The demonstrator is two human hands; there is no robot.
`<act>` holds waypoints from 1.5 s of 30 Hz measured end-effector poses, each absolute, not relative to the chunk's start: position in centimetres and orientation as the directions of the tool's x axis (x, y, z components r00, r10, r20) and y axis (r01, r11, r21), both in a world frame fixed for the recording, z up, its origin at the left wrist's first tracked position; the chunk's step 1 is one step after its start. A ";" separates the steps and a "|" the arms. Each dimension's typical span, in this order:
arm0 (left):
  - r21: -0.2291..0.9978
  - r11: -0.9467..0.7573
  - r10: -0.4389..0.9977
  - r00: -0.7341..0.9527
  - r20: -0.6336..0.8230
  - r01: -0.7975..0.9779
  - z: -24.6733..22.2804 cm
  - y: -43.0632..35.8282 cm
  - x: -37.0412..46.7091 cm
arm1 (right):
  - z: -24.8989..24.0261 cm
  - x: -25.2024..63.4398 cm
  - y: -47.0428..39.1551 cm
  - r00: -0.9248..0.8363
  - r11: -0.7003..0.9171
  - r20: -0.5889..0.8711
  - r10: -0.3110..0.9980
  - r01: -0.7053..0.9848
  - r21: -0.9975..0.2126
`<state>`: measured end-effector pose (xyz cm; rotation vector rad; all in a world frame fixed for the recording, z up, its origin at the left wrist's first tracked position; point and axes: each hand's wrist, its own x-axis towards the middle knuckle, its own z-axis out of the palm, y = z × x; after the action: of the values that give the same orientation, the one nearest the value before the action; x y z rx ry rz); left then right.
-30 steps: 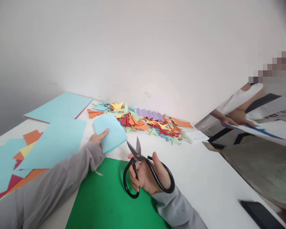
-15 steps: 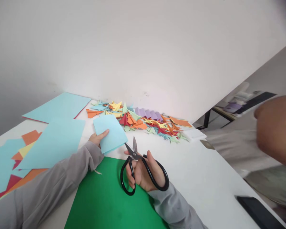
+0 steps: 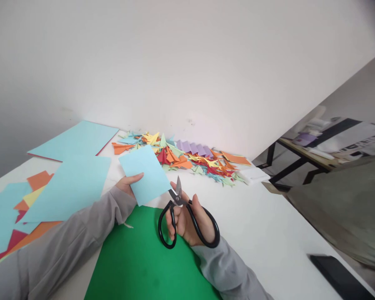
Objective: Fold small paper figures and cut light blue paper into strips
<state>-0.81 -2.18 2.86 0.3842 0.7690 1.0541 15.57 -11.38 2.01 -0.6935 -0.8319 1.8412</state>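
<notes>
My left hand (image 3: 130,183) grips a light blue sheet of paper (image 3: 148,171) by its left edge, thumb on top, holding it tilted above the table. In my right hand (image 3: 190,225) is a pair of scissors (image 3: 177,199) with black loop handles. Their blades are spread apart and point up and away, with one tip at the paper's right corner. Below both hands lies a green sheet (image 3: 146,258), partly covered by my right hand and sleeve.
Folded paper pieces (image 3: 175,158) in many colours are heaped along the wall. Blue sheets (image 3: 73,141) and coloured scraps (image 3: 39,180) lie at the left. A white object (image 3: 253,175) and a black flat device (image 3: 339,275) lie on the right. Beyond stands another table (image 3: 303,152).
The blue paper has opened out wider and shifted slightly right in my left hand. The scissors have risen a little. Another person's arm at the right has gone out of view.
</notes>
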 end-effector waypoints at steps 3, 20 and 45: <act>0.614 0.492 0.862 0.244 -0.444 -0.618 3.2 -2.4 -0.7 | 2.0 15.5 -11.4 -0.368 -0.288 -0.084 0.926 -0.543 -0.789; 0.602 0.537 0.838 0.296 -0.458 -0.591 2.8 -2.5 -1.1 | 1.8 14.5 -11.7 -0.290 -0.217 -0.065 0.955 -0.531 -0.819; 0.716 0.437 0.890 0.150 -0.430 -0.544 1.9 -2.4 -0.3 | 1.5 14.2 -11.6 -0.267 -0.232 -0.099 0.959 -0.532 -0.815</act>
<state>-0.27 -2.42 1.91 0.4437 0.9451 1.0801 14.24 -11.60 1.46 -0.7528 -0.8169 1.7266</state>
